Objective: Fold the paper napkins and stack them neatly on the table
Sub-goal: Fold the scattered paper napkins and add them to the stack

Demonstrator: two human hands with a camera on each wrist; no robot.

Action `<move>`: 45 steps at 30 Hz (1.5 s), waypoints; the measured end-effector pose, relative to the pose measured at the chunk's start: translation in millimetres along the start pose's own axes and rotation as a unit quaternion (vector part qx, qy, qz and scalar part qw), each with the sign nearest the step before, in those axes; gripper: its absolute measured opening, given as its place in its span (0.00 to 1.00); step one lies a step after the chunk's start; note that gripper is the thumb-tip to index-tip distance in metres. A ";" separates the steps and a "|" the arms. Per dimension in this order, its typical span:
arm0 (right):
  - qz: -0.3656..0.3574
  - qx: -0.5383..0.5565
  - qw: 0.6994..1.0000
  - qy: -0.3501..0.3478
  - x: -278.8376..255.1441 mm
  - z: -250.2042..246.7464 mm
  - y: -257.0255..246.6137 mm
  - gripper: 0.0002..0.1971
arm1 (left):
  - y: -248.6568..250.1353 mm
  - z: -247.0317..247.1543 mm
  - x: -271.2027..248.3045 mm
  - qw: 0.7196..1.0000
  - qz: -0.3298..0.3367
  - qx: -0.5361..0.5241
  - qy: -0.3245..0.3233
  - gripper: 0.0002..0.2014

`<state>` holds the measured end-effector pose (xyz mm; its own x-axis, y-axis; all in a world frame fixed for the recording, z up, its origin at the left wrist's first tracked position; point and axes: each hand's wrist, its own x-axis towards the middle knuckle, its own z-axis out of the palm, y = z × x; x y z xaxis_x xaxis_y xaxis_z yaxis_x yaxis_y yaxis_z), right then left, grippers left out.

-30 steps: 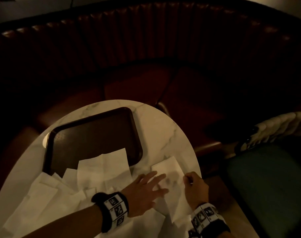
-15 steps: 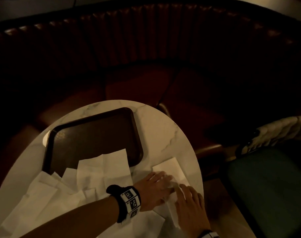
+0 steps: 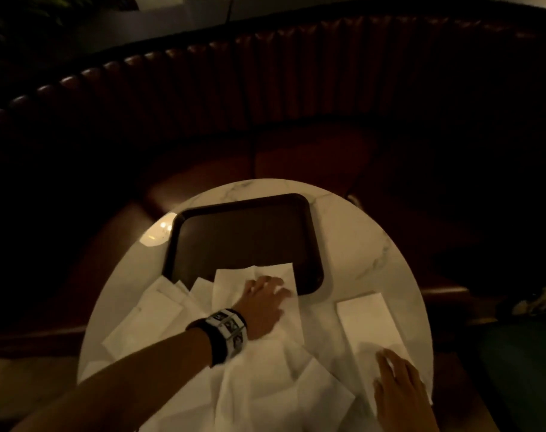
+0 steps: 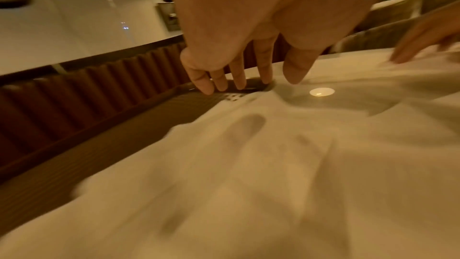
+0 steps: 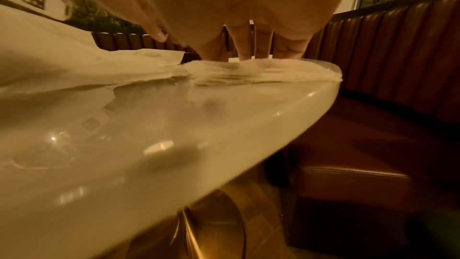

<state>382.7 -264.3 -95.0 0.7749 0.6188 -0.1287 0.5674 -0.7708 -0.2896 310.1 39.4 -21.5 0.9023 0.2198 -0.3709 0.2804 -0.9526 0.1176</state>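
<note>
A folded white napkin (image 3: 368, 322) lies lengthwise on the right side of the round marble table (image 3: 359, 244). My right hand (image 3: 396, 381) rests flat on its near end with straight fingers; in the right wrist view the fingertips (image 5: 248, 54) press on the layered folded napkin (image 5: 261, 72) near the table's rim. My left hand (image 3: 265, 294) lies with spread fingers on an unfolded napkin (image 3: 234, 282) that overlaps the near edge of the dark tray (image 3: 243, 232). The left wrist view shows those fingers (image 4: 239, 74) reaching down to the napkin's far edge at the tray.
A loose pile of unfolded napkins (image 3: 159, 316) covers the near left of the table and spreads under my left forearm. A curved dark red booth seat (image 3: 312, 151) wraps behind the table. The table edge (image 5: 323, 90) is close beside the folded napkin.
My left hand has left the folded napkin and moved left onto the unfolded napkin at the tray. My right hand has slid back to the folded napkin's near end and lies flat.
</note>
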 end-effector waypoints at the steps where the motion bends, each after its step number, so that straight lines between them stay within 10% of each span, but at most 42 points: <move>1: 0.004 0.000 1.000 -0.027 1.6 -4.7 -1.3 0.21 | -13.6 -0.9 -11.8 1.000 -0.011 -0.010 0.005 0.21; 9: -0.063 0.092 0.991 -0.074 -23.6 -31.3 -89.2 0.16 | -44.0 36.0 -136.4 0.991 -0.039 -0.131 0.008 0.15; 13: -0.094 0.154 0.967 -0.182 -52.7 -21.3 -149.7 0.43 | -35.3 60.3 -177.5 0.989 -0.065 -0.132 0.032 0.21; 25: 0.042 0.104 0.980 -0.165 -78.1 -2.9 -223.5 0.07 | -11.9 64.5 -200.3 0.995 -0.001 -0.079 0.065 0.30; 45: -0.104 0.238 0.955 -0.142 -75.8 -104.6 -220.5 0.08 | -22.3 -18.1 -215.8 0.993 0.076 -0.003 0.095 0.09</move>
<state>228.0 -157.1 77.9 0.5139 0.8192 -0.2547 0.4569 -0.5126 -0.7269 115.1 17.0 72.6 0.9797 0.1101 -0.1674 0.1379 -0.9766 0.1648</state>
